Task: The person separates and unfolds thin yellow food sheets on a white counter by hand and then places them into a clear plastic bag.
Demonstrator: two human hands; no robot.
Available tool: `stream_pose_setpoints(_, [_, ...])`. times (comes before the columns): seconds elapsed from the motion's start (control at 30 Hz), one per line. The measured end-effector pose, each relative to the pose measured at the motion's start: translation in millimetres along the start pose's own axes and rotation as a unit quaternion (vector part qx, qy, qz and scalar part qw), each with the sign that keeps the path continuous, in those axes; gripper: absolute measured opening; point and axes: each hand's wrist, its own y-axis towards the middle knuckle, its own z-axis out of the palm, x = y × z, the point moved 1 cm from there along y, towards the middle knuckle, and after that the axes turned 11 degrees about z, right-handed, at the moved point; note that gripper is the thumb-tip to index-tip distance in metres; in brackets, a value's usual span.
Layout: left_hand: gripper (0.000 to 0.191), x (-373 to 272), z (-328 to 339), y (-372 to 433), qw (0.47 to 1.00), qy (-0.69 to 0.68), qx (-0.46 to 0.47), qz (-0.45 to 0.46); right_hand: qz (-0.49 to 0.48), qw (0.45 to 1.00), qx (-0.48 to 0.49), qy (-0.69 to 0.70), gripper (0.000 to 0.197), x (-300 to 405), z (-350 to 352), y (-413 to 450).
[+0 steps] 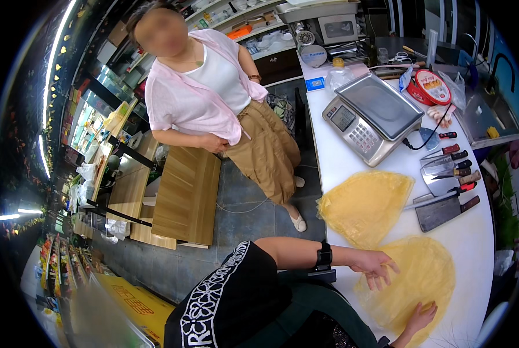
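Observation:
My left hand, with a black strap at the wrist, hovers at the edge of a yellow translucent plastic bag spread on the white tabletop. Its fingers are apart and hold nothing. Over the near part of the same bag is my right hand, thumb and fingers apart; whether it touches the plastic is hard to tell. A second yellow plastic bag lies flat beyond it, its edge meeting the first.
A digital scale stands farther along the table. Several knives, including a cleaver, line the right side by a sharpening steel. A round red tin sits near a metal sink. Another person stands across the floor.

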Motion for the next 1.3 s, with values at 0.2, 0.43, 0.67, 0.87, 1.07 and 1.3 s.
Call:
stream_pose_setpoints(0.2, [0.057,6,-3,5,1.000,0.027,-0.004,0.013,-0.035,0.999,-0.029,0.027,0.063,34,-20,-12])
stream_pose_setpoints(0.43, [0.054,23,-10,7,0.998,0.047,-0.031,-0.019,-0.096,0.994,0.042,0.031,0.067,110,-37,-48])
stream_pose_setpoints(0.67, [0.050,29,-13,8,0.997,0.060,-0.049,-0.030,-0.021,0.994,0.053,-0.088,0.079,128,-21,-55])
stream_pose_setpoints(0.87, [0.050,42,-15,11,0.995,0.065,-0.058,-0.038,-0.059,0.995,0.011,-0.079,0.077,147,-20,-67])
stream_pose_setpoints(1.07, [0.044,42,-15,9,0.993,0.097,-0.055,-0.045,0.007,0.995,0.024,-0.098,0.062,162,-35,-61])
stream_pose_setpoints(1.3, [0.042,44,-16,8,0.992,0.109,-0.053,-0.045,-0.002,1.000,-0.004,-0.018,0.031,156,-19,-47])
